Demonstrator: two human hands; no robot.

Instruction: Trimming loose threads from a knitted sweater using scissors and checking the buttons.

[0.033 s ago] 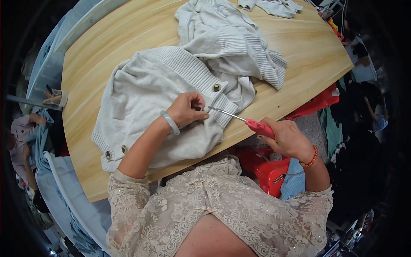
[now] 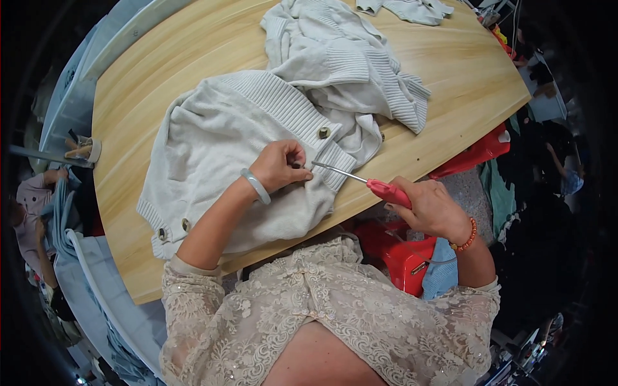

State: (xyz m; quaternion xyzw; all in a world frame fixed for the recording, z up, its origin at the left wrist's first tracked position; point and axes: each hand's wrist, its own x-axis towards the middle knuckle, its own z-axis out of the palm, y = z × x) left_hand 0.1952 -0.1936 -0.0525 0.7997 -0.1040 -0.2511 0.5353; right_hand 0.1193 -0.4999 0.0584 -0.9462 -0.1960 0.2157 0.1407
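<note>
A pale grey knitted cardigan (image 2: 212,141) with ribbed bands lies on the table. My left hand (image 2: 280,168) rests on it, thumb and fingers closed in a pinch at the knit near the ribbed band. Its fingers partly hide what lies between them. My right hand (image 2: 428,204) grips a red-handled tool (image 2: 388,192) with a thin metal shaft. The shaft points left, its tip just beside my left fingertips; the tip's shape is too small to make out. One dark button (image 2: 324,132) sits on the band beyond my hands. Another button (image 2: 186,224) shows beside my left forearm.
A second pale grey knit garment (image 2: 328,58) lies bunched beyond the cardigan on the wooden table (image 2: 463,77). At the far edge is part of another garment (image 2: 415,9). A red bag (image 2: 402,267) sits below the near edge. Another person (image 2: 35,206) is at far left.
</note>
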